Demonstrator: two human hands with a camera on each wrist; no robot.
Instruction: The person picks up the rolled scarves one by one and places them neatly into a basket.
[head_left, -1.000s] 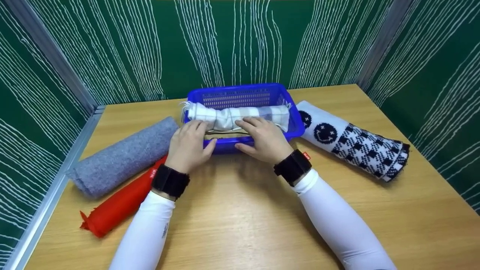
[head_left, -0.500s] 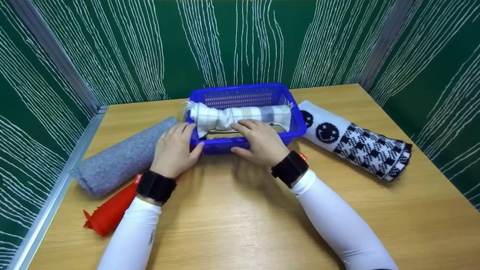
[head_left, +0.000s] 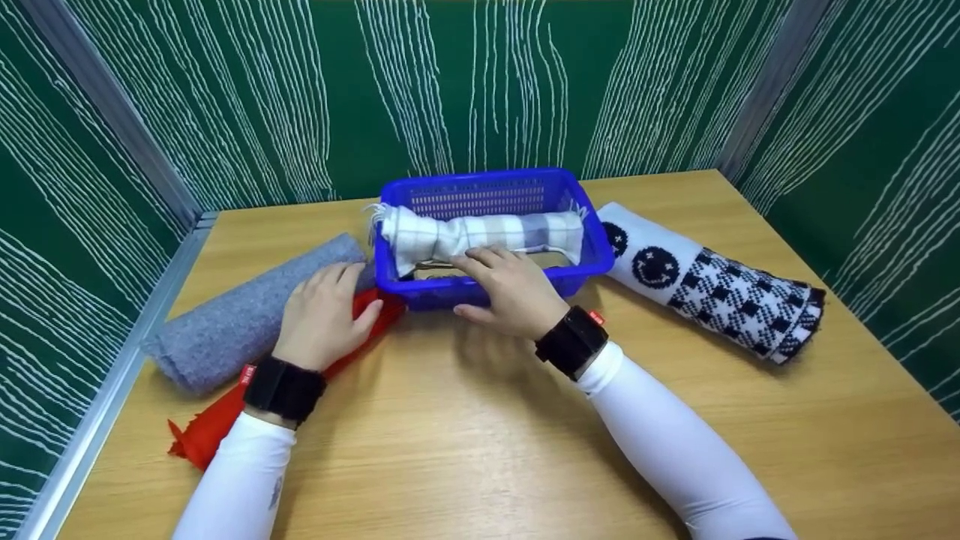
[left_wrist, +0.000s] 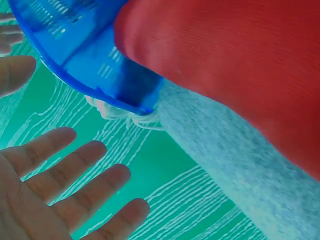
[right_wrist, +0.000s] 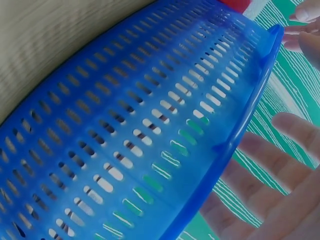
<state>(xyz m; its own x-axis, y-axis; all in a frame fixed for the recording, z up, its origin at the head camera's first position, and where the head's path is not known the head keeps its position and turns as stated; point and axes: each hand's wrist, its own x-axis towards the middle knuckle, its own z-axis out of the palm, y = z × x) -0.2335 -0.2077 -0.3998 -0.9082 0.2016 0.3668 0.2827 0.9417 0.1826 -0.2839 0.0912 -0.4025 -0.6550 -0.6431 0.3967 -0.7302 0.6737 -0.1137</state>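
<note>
My left hand point(head_left: 322, 311) hovers over a rolled red cloth point(head_left: 214, 427) and the grey felt-like roll point(head_left: 255, 315) beside it. Its fingers are spread and hold nothing; in the left wrist view, the fingers point(left_wrist: 95, 185) stand apart from both rolls. A blue plastic basket point(head_left: 480, 178) has my right hand point(head_left: 510, 292) over its front rim, fingers extended and gripping nothing. Inside the basket lies a rolled white plaid scarf point(head_left: 487, 231) with fringed ends. The right wrist view shows the basket's slotted wall point(right_wrist: 115, 145) close up, with the right fingers above its rim.
Right of the basket, a rolled black-and-white knit point(head_left: 720, 300) with smiley faces lies slanted on the wooden table point(head_left: 465, 450). Under the plaid scarf, a tan layer shows in the basket. Green walls with white lines stand behind and at both sides.
My left hand has left the basket's front left corner and moved left and toward me, over the red and grey rolls. The right hand has shifted slightly left, still over the front rim.
</note>
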